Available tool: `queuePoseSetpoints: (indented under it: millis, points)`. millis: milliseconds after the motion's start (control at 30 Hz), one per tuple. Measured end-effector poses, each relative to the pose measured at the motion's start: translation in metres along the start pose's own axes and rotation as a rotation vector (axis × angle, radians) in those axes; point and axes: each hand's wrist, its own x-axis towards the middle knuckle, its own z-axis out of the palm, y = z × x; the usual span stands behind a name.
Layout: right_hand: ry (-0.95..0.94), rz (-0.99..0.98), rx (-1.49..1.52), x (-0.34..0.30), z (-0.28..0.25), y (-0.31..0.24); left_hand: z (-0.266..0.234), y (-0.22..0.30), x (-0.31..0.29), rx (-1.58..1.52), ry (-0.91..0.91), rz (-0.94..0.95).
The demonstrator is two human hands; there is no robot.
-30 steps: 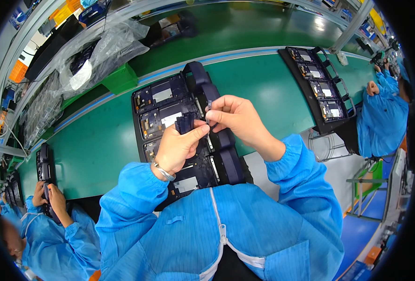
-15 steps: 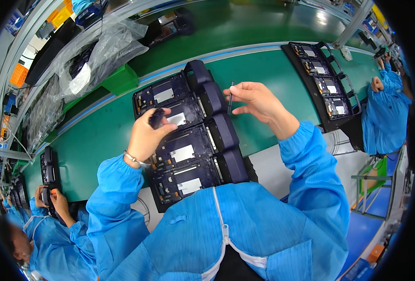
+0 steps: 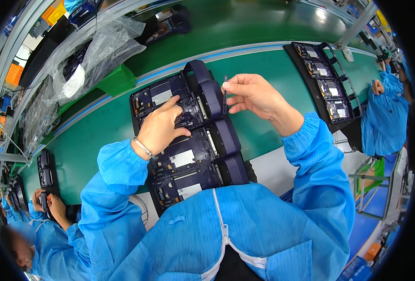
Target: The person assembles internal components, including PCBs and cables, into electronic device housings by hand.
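A strip [image 3: 225,102] is pinched by the right hand [image 3: 254,97], left of its palm! Over the cases [image 3: 196,139], the left hand's [image 3: 158,127] grip can't be told.

The strip [image 3: 225,100] is black; casings [image 3: 199,146] dark navy; jacket [image 3: 179,243] blue, finely striped; worktop [image 3: 273,82] green.

The thin dark strip [image 3: 225,96] looks like smooth plastic. The dark covers [image 3: 225,136] seem to be plastic too, with a matt finish. The white rectangles [image 3: 183,158] in the trays [image 3: 200,145] are flat and pale, perhaps paper. The green tabletop [image 3: 273,84] is smooth, with a soft shine. The jacket [image 3: 179,234] is finely lined cloth, the bracelet [image 3: 143,148] shiny metal, the bag [image 3: 118,35] wrinkled, glossy clear plastic.
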Motion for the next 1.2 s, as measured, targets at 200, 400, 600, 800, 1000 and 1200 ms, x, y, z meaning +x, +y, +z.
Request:
queuePoseSetpoints:
  millis: [200, 400, 600, 800, 1000, 1200]
  points:
    - [-0.025, 0.002, -0.001, -0.001, 0.001, -0.005, -0.004, 0.0, 0.002, 0.059, -0.065, 0.044]
    - [0.056, -0.079, 0.123, 0.009, -0.01, 0.002, -0.002, -0.015, -0.004, -0.028, 0.054, 0.204]
    - [-0.055, -0.016, 0.145, 0.03, 0.002, 0.034, -0.002, -0.015, -0.006, -0.132, 0.014, 0.128]
    - [-0.077, 0.019, 0.064, 0.038, 0.017, 0.035, -0.001, -0.02, -0.005, -0.125, 0.087, 0.221]
    - [-0.102, 0.08, 0.101, 0.035, 0.026, 0.028, -0.002, -0.019, -0.008, -0.159, 0.064, 0.213]
    - [-0.078, 0.038, 0.046, 0.04, 0.028, 0.031, -0.002, -0.02, -0.009, -0.257, 0.043, 0.164]
